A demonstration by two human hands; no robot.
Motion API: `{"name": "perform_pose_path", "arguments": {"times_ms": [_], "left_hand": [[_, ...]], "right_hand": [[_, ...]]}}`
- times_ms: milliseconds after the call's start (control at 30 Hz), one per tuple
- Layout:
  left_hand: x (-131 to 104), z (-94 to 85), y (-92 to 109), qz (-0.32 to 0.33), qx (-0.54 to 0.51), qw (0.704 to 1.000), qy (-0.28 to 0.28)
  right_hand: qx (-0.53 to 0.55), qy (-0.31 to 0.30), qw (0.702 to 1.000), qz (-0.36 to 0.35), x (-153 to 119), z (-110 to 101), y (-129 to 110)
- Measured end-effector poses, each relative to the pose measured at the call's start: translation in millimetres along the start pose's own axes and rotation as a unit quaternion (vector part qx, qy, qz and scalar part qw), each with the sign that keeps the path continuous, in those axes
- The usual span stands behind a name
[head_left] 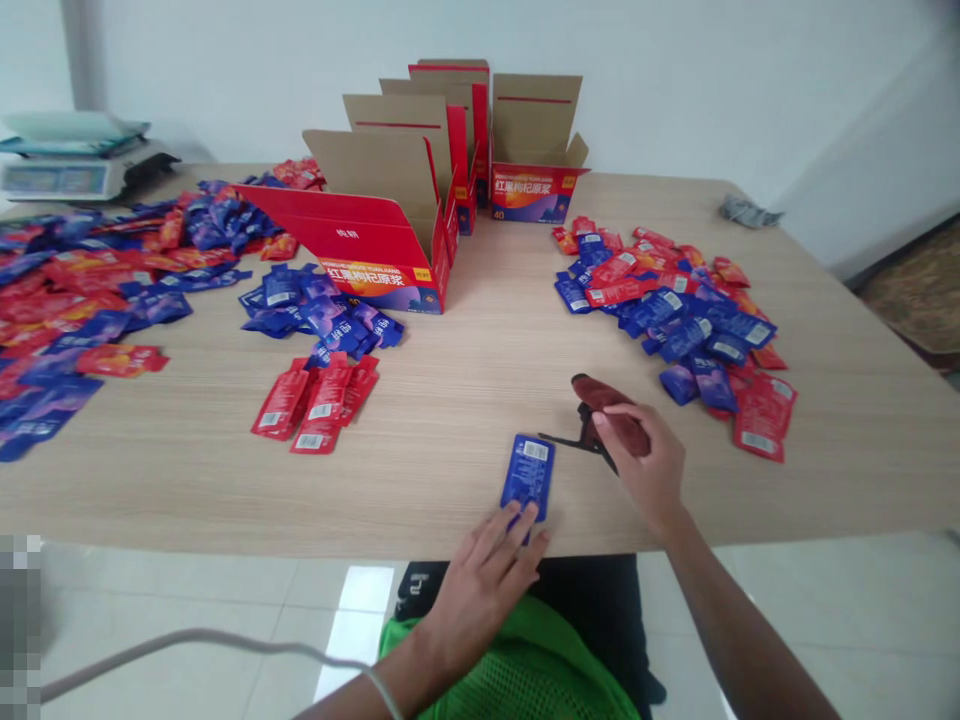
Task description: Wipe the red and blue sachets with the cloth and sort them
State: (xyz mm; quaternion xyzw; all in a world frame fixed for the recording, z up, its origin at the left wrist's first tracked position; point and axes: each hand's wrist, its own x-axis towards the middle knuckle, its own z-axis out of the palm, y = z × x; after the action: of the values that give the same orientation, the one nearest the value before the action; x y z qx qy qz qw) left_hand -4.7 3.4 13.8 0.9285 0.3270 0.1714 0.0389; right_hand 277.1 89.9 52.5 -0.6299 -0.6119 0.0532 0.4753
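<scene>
My left hand (487,570) rests at the table's front edge, its fingers stretched out flat over the lower end of a blue sachet (529,470). That sachet lies with its white barcode label up and away from me. To its right, my right hand (646,460) is closed on a pair of sunglasses (596,392) with brown lenses and thin black arms. One black arm points left toward the top of the sachet. The sunglasses are held low over the table; whether they touch it I cannot tell.
Red and blue sachets lie in a pile (667,310) at right, a large heap (90,280) at left, and small groups of red sachets (319,405) and blue sachets (330,315). Open red cartons (382,275) stand at the back. A scale (75,170) sits far left, a grey cloth (748,212) far right.
</scene>
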Motion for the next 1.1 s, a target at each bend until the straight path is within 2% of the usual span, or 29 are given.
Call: {"name": "perform_pose_path", "arguments": {"times_ms": [133, 300, 500, 700, 767, 800, 900, 967, 1000, 1100], "left_hand": [[0.5, 16.4, 3.4, -0.026, 0.086, 0.995, -0.038], [-3.1, 12.3, -8.2, -0.014, 0.061, 0.997, -0.051], [-11.3, 2.9, -27.9, 0.028, -0.043, 0.999, -0.005], [-7.3, -9.1, -32.9, 0.042, -0.165, 0.982, 0.076], [0.0, -19.1, -33.5, 0.001, -0.227, 0.968, 0.107], [5.3, -24.9, -34.1, -0.04, -0.256, 0.958, 0.123], [27.5, -39.7, -40.0, -0.204, -0.308, 0.919, 0.137], [45.2, -42.9, -48.6, -0.284, -0.332, 0.894, 0.095], [54.0, -41.9, -54.1, -0.303, -0.347, 0.885, 0.067], [77.0, -32.4, -71.6, -0.309, -0.353, 0.883, -0.004]], "right_hand": [[0.002, -0.001, 0.996, 0.088, -34.8, -10.7, 10.1], [0.01, 0.022, 0.984, 0.177, -53.5, -14.1, 18.2], [0.04, 0.076, 0.959, 0.269, -49.7, -11.7, 20.2], [0.053, 0.084, 0.959, 0.266, -48.2, -11.7, 19.4], [0.058, 0.081, 0.956, 0.275, -48.8, -12.1, 20.3], [0.057, 0.078, 0.955, 0.281, -49.2, -12.3, 20.8], [0.049, 0.074, 0.955, 0.285, -49.4, -12.8, 21.4], [0.047, 0.078, 0.956, 0.279, -48.9, -13.0, 20.6], [0.046, 0.08, 0.957, 0.275, -48.5, -13.1, 20.1], [0.043, 0.077, 0.959, 0.27, -47.6, -13.5, 18.9]]}}
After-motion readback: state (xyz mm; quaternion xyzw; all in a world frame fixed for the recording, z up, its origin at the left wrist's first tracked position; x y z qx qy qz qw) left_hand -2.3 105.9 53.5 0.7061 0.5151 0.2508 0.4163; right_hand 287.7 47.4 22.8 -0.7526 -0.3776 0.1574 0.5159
